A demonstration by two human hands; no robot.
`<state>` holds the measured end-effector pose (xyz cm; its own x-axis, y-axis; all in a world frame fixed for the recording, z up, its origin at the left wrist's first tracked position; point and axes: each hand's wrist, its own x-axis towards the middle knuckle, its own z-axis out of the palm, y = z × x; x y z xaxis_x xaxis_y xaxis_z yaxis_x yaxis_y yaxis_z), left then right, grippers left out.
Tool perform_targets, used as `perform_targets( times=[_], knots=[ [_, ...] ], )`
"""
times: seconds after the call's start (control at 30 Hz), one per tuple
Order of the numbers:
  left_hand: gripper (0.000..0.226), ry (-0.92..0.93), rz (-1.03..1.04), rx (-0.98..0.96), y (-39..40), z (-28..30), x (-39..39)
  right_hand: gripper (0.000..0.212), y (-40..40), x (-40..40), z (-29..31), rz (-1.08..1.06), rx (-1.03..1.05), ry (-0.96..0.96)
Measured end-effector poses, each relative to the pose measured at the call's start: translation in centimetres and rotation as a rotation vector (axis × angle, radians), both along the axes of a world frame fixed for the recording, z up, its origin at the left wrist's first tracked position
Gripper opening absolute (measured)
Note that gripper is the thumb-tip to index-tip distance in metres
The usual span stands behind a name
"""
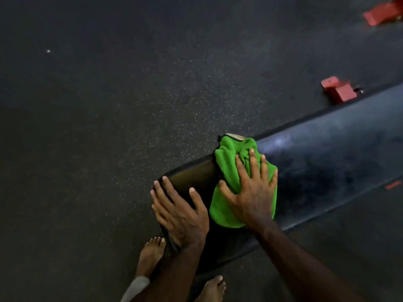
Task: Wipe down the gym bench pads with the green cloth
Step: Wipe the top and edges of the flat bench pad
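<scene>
A long black bench pad runs from the lower middle up to the right edge. A shorter seat pad adjoins its near end. The green cloth lies bunched over the gap between the two pads. My right hand presses flat on the cloth with fingers spread. On the seat pad's near end rests my left hand, fingers straight, holding nothing.
Dark speckled rubber flooring fills the left and top. Red frame feet stand on the floor at the right and top right. My bare feet stand beside the seat pad's near end.
</scene>
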<state>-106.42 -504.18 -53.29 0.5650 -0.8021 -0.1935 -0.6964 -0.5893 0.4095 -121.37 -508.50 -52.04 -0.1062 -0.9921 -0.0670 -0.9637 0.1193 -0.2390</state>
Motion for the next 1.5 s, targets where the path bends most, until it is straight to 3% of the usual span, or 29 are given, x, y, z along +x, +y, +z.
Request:
perform_targets(
  times=[0.07,0.13,0.37,0.77,1.2,1.37,1.5],
  knots=[
    [0.079,-0.042,-0.004,0.015,0.0,-0.3,-0.2,0.078,-1.5,-0.9,0.0,0.188,0.0,0.044],
    [0.081,-0.077,-0.001,0.023,-0.2,-0.5,-0.4,0.078,-2.3,-1.7,0.0,0.243,-0.023,0.026],
    [0.08,-0.117,0.011,0.085,-0.5,0.1,-0.7,0.079,-2.4,-2.2,-0.5,0.238,-0.044,-0.084],
    [0.082,-0.193,-0.002,0.083,-0.3,-0.1,-0.9,0.089,-2.5,-2.0,-0.5,0.231,-0.004,-0.075],
    [0.082,-0.125,0.055,0.034,-0.1,-0.4,-0.8,0.084,-2.5,-2.6,-0.9,0.352,0.037,-0.046],
    [0.078,-0.113,0.073,-0.062,0.1,-1.0,-0.9,0.082,-2.5,-2.9,-1.6,0.377,0.005,-0.058],
    [0.059,0.043,0.237,-0.33,0.7,-0.4,-0.7,0.081,-2.8,-3.2,-1.4,0.398,0.003,-0.105]
  ],
)
